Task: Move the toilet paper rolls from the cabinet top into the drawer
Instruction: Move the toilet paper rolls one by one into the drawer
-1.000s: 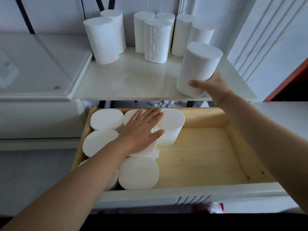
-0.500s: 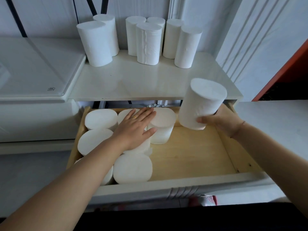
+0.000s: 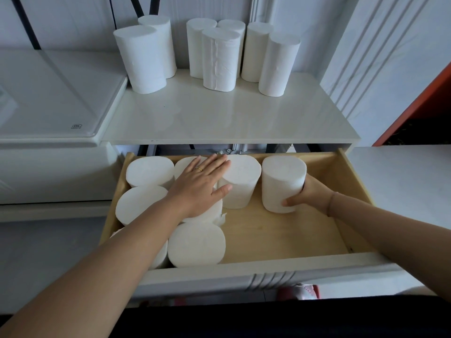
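The right hand grasped 1 upright roll inside the drawer. The left hand lay flat, fingers straight, on the stored rolls. 7 rolls stood on the cabinet top.

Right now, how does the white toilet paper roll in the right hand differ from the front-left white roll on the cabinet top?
The held white toilet paper roll is inside the wooden drawer; the front-left white roll stands on the white cabinet top. The right hand grips the first; no hand touches the second. Both are upright.
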`<act>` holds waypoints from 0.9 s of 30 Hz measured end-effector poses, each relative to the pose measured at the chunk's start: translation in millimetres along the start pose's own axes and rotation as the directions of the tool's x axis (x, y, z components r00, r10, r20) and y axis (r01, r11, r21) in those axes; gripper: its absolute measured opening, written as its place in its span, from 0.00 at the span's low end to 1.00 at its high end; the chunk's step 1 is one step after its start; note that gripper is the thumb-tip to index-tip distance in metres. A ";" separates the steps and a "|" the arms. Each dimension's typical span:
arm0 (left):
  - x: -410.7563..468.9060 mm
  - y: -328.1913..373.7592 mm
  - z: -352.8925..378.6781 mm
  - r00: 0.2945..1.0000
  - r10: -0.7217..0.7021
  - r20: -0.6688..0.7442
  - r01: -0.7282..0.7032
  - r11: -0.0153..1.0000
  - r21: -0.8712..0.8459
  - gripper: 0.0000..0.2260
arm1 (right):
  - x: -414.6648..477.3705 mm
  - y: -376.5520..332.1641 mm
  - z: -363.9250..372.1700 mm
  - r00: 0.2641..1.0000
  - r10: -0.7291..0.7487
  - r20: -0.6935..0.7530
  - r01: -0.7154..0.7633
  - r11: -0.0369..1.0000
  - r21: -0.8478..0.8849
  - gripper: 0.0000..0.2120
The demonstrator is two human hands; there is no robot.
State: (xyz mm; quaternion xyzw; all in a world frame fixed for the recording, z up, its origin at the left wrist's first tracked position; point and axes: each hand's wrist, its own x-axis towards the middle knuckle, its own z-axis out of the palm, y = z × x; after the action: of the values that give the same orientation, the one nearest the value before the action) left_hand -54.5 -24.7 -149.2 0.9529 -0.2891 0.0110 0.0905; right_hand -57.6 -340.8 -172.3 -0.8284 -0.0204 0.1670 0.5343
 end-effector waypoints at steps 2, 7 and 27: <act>-0.6 -0.5 0.1 1.000 -0.001 0.002 0.001 1.000 -0.005 0.29 | -0.7 2.0 -0.6 1.000 0.003 0.017 -0.003 1.000 -0.006 0.42; -0.7 0.1 -0.1 1.000 0.001 0.000 -0.001 1.000 -0.004 0.28 | -2.5 4.2 -6.4 0.998 0.036 0.051 -0.037 0.999 0.004 0.41; 0.2 -0.5 0.1 1.000 0.003 0.008 -0.003 1.000 0.004 0.28 | -9.5 -14.5 -13.1 0.911 0.347 0.222 -0.400 0.875 0.273 0.26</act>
State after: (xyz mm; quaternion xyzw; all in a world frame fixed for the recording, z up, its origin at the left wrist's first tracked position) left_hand -54.1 -24.4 -149.3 0.9527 -0.2910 0.0078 0.0873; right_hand -60.5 -348.1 -152.0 -0.7046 0.1223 0.3369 0.6125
